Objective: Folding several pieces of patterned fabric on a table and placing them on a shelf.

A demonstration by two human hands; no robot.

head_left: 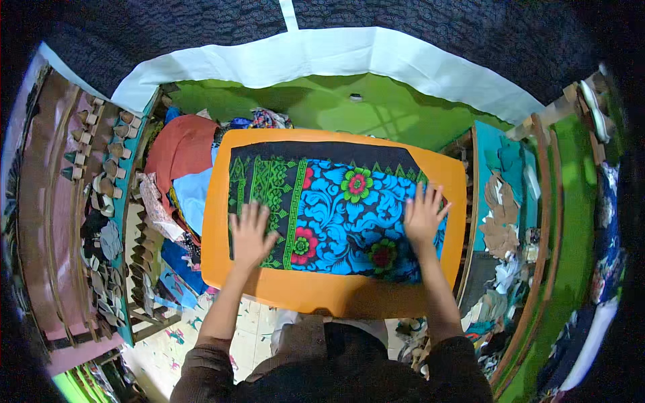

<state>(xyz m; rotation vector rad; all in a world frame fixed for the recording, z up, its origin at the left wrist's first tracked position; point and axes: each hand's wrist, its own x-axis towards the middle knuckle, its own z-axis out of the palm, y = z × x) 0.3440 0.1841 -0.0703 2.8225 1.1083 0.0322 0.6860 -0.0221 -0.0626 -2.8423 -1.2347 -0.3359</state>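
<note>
A piece of patterned cloth (336, 208) lies spread over an orange tabletop (322, 297). Its main field is blue leaf scrolls on black with pink-and-green flowers; a green-on-black band runs down the left, and a plain black strip lies along the far edge. My left hand (252, 235) rests flat with fingers spread on the green band, near the cloth's left edge. On the right edge of the blue part, my right hand (424, 215) also lies palm down, fingers apart. Neither hand grips anything.
Left of the table is a heap of cloth (178, 158) in rust, light blue and prints. Racks with shoe-shaped pieces (111, 168) stand farther left. A shelf (500, 201) with brown and teal scraps is at the right. Scraps litter the tiled floor (248, 336). Behind rises a green wall (403, 111).
</note>
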